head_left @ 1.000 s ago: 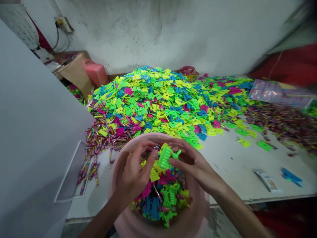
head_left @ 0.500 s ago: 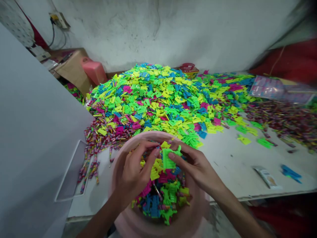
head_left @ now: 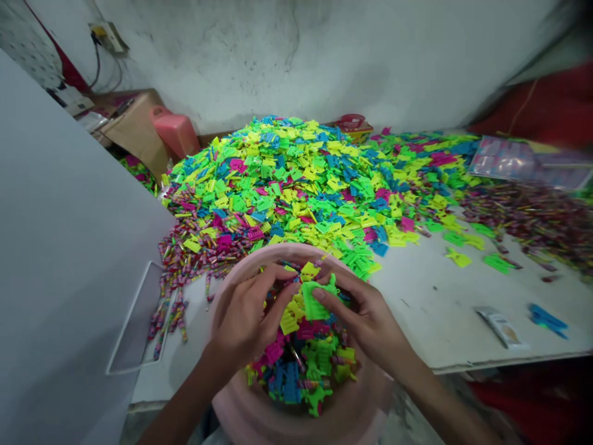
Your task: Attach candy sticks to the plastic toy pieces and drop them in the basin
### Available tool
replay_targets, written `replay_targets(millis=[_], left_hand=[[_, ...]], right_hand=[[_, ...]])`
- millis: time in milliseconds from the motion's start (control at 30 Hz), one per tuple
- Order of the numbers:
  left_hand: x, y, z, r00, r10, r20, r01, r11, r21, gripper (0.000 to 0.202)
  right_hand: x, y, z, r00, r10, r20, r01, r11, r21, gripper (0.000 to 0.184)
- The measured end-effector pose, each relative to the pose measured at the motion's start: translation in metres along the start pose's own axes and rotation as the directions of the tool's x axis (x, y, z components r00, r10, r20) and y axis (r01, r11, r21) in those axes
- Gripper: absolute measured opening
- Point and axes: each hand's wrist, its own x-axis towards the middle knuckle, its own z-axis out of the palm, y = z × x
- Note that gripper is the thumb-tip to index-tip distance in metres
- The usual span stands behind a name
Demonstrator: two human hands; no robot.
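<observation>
Over a pink tub (head_left: 231,408), my right hand (head_left: 365,309) pinches a flat, ridged green plastic piece (head_left: 317,301) between thumb and fingers. The piece has a small animal-like shape along its top. My left hand (head_left: 252,303) is close beside it, thumb and forefinger drawn together at the piece's left edge; what they hold, if anything, is too small to make out. Below both hands the tub holds yellow, pink, blue and green plastic pieces (head_left: 285,380), mixed with thin, colourfully wrapped sticks (head_left: 311,384).
A large heap of bright plastic pieces (head_left: 296,179) covers the table (head_left: 417,309) behind the tub. Wrapped sticks (head_left: 185,259) lie at left, more (head_left: 537,222) at right. A silver packet (head_left: 500,326) and blue pieces (head_left: 548,319) lie near the front edge. A grey panel (head_left: 69,247) rises at left.
The green piece has tilted slightly in my right hand, and the left fingertips have shifted a little beside it. The view has moved slightly.
</observation>
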Motion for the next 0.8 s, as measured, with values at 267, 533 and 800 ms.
replay_targets(millis=[267,533,800], left_hand=[[-0.006,-0.012,0.003,0.98,0.197,-0.02,-0.191,0.967,0.17,0.013],[-0.012,-0.017,0.006,0.963,0.244,0.118,-0.271,0.857,0.438,0.024],[-0.017,0.0,0.025,0.978,0.199,0.059,-0.173,0.628,0.758,0.066]], right_hand=[[-0.001,0.0,0.013,0.999,0.033,-0.022,-0.032,0.999,0.034,0.023],[0.001,0.005,0.029,0.976,0.213,-0.034,-0.205,0.965,0.162,0.035],[-0.002,0.006,0.037,0.96,0.275,-0.058,-0.255,0.939,0.228,0.034]])
